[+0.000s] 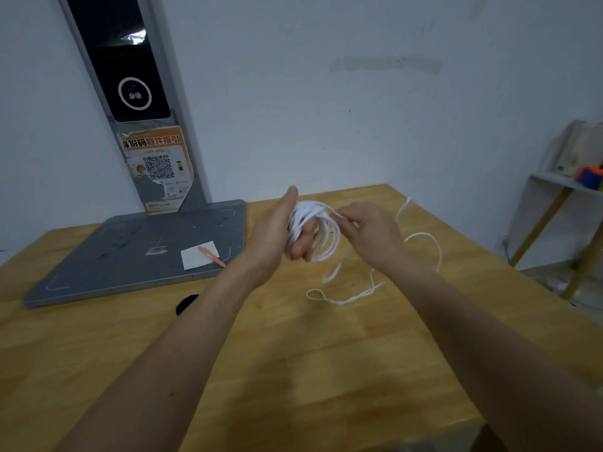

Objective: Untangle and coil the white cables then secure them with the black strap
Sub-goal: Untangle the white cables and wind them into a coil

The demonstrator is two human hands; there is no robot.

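On the left we saw a flat grey metal base [137, 252] carrying a paper slip [199, 255] and a pink pen [212, 256]. Above the wooden table [293, 353], our left hand [277, 233] gripped looped white cables [315, 230], fingers curled through the coil. Our right hand [375, 233] pinched one strand (slack trailing rightward).

a plain workroom or parcel pickup office: bare white wall [359, 109], wooden worktop [293, 370], and left of the grips a grey scanner stand [137, 256] bearing an orange qr-code notice [156, 164]; storage shelf [554, 182] far right.
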